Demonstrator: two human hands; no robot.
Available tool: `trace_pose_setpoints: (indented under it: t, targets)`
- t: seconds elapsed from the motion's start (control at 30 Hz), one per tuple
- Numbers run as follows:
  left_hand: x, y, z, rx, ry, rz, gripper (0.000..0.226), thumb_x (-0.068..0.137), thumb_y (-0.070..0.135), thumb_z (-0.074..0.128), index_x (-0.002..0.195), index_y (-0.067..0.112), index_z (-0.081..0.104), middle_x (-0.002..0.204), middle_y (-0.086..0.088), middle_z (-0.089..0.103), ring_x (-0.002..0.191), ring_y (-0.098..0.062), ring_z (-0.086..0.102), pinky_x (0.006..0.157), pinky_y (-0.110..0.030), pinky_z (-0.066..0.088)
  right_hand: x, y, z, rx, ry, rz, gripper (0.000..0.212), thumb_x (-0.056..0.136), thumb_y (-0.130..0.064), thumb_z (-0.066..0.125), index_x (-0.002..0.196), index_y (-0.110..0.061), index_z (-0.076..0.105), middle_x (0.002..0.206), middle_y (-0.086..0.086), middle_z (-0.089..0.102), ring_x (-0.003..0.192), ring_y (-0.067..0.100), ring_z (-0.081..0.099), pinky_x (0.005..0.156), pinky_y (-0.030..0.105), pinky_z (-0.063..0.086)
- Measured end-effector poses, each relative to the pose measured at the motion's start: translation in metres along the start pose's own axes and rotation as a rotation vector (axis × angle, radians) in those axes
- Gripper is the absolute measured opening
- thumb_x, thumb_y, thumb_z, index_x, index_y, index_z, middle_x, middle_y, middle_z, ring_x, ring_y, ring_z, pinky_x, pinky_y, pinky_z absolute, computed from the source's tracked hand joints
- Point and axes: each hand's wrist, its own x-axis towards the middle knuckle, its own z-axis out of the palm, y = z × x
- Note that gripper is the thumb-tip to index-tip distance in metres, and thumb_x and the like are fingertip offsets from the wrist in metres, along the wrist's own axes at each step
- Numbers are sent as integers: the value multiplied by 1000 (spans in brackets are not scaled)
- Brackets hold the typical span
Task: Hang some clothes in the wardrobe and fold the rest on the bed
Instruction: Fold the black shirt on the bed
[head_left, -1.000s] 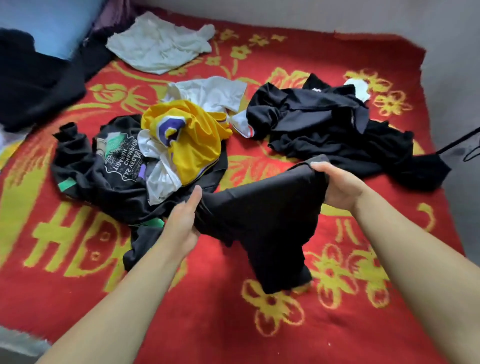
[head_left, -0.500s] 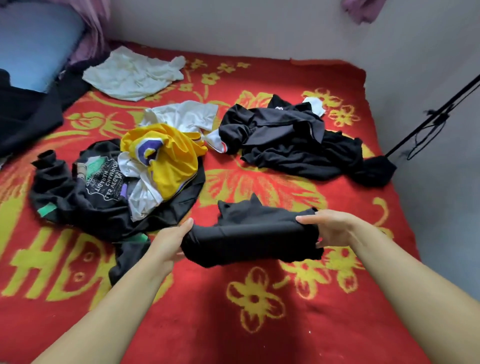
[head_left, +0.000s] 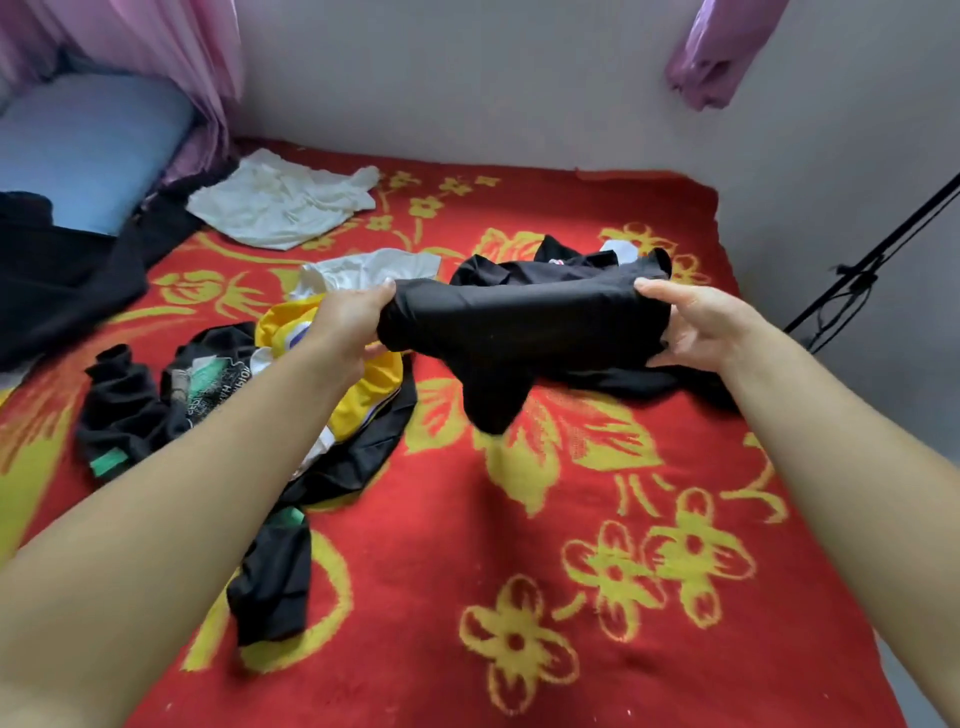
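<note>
Currently both forearms extend forward over the bed (head_left: 519, 545), hands raised level with each other. Left hand (head_left: 348, 317): grip closed on the left end of the black garment (head_left: 519, 322), thumb on top, fingers curled beneath. Right hand (head_left: 696, 327): grip closed on the right end, thumb over the top edge, palm facing inward. Garment is stretched between them in the air as a folded band, one loose part hanging from its underside. Beneath the left forearm lies a yellow shirt (head_left: 374, 384) on a black printed shirt (head_left: 208, 389).
</note>
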Motion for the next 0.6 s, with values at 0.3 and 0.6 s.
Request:
trace_pose_setpoints:
  t: [0.3,0.6]
  targets:
    - [-40,-220,-28,392,0,-217,27,97,21,53,73,9,51,75,-10,42,74,-19,37,65,-33,25,-11,225,13,-197,115,347,3,92,-18,59,95,-17,60,77,-2,65,68,14,55,66,29,36]
    - [-90,-361,-81,849,-120,-579,34,96,15,51,64,7,50,76,-14,53,75,-21,49,67,-34,35,-29,379,22,-424,-45,833,16,84,-13,67,96,-11,57,89,4,60,75,18,55,67,30,39]
